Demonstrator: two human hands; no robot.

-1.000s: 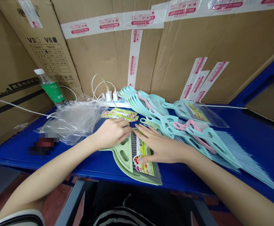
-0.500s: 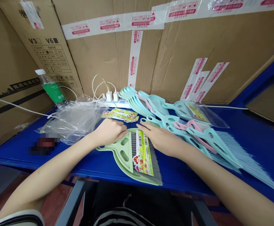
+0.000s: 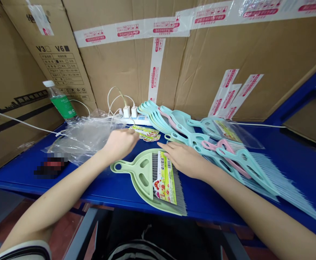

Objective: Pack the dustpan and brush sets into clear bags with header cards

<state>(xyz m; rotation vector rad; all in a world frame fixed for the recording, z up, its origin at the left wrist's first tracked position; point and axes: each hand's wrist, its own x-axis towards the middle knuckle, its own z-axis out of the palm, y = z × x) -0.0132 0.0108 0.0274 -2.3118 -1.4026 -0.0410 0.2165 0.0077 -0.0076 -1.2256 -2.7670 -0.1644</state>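
A light green dustpan lies on the blue table, with a grey-bristled brush nested in it. Across the bristles runs a yellow-green printed label card. My right hand, open with fingers stretched out, rests at the card's upper edge. My left hand is raised beyond the dustpan handle, fingers curled, beside the loose label cards; anything inside the fingers is hidden.
Clear plastic bags lie at left near a green-labelled bottle. Behind are a power strip and cardboard. Stacked blue dustpans, blue brushes and a bagged set fill the right.
My left hand has lifted off the dustpan's edge and moved slightly up and left, uncovering the handle. My right hand has hardly moved.
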